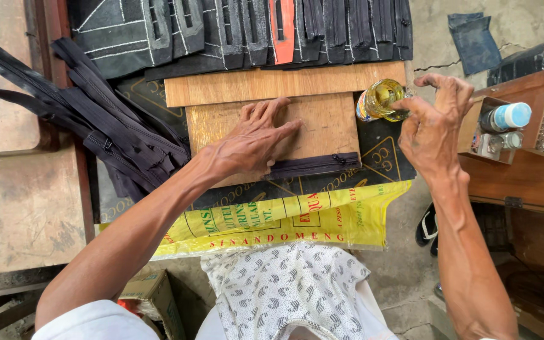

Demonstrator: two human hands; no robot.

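My left hand (254, 140) lies flat, fingers spread, on a small wooden board (322, 123), pressing down near a black zipper strip (315, 165) that runs along the board's near edge. My right hand (434, 123) hovers at the board's right side, its fingertips pinched at the neck of a small clear bottle of yellow liquid (378, 99) lying on its side. Whether the fingers grip the bottle's cap or only touch it is hard to tell.
A larger wooden plank (284, 83) lies behind the board. Black zippers (89, 113) are heaped at the left, stitched dark fabric pieces (221, 31) at the back. A yellow plastic sack (297, 220) covers my lap. A wooden tray (505, 129) with a blue-capped container stands right.
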